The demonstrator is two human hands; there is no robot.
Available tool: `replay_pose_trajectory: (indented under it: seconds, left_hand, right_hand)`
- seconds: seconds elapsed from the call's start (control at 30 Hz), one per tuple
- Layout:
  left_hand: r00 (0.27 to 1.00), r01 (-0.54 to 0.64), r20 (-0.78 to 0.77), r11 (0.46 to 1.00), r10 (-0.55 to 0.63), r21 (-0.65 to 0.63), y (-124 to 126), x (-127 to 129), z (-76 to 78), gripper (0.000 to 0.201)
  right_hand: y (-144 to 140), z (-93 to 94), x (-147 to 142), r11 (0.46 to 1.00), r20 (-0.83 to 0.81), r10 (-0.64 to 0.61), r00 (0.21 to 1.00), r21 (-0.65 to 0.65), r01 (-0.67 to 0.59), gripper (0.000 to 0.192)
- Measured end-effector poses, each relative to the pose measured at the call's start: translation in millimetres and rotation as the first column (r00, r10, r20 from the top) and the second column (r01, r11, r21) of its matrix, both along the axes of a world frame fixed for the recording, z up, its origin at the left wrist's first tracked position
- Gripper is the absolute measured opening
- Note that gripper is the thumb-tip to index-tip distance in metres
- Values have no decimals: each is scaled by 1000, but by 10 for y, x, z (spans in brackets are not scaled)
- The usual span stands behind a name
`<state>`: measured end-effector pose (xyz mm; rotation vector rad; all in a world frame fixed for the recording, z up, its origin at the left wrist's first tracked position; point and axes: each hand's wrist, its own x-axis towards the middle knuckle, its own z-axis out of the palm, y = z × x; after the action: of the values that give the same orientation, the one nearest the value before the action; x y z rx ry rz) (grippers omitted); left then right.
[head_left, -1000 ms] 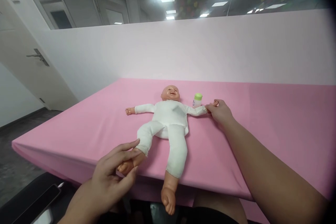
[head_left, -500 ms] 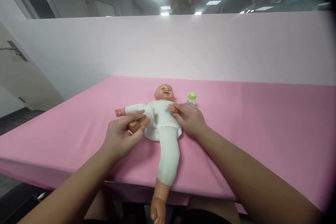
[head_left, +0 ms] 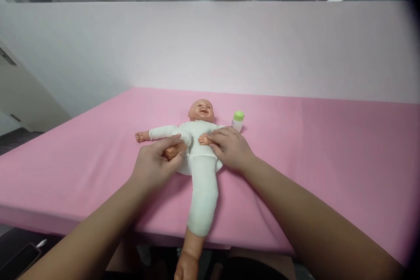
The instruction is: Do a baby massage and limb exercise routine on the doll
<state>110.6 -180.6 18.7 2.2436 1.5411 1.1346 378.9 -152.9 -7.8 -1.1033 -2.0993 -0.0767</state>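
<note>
A pink table [head_left: 328,148] carries a baby doll [head_left: 200,140] in white clothing, lying face up near the middle, one leg stretched past the near edge. The left hand [head_left: 154,166] has its grip clenched around the doll's bent foot, pressed up toward the belly. The right hand [head_left: 231,148] pins the doll's small hand onto its chest, fingers closed over it. So one leg and one arm are folded in; the other arm and leg lie straight. A small green-capped bottle [head_left: 238,120] stands just beside the doll's head.

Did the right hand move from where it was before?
Yes. The right hand came left, from beside the bottle onto the doll's chest.
</note>
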Motion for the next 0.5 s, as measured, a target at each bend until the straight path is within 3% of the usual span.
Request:
replay_pose_trajectory:
  seconds: [0.23, 0.3, 0.37, 0.5]
  left_hand:
    - [997, -13, 71, 1000, 12, 21, -138, -91, -26, 41]
    - [995, -20, 97, 999, 16, 36, -234, -153, -57, 39]
    - [994, -25, 108, 998, 18, 64, -370, -235, -94, 39]
    - [988, -3, 157, 992, -17, 125, -716, -443, -180, 37]
  right_hand:
    - [-82, 28, 18, 997, -107, -71, 992, -45, 67, 26]
    - [-93, 39, 50, 992, -206, -114, 972, -70, 101, 26]
    - [-92, 48, 114, 983, -382, -180, 907, -103, 152, 33]
    - [-75, 72, 356, 928, -648, -372, 664, -244, 282, 51]
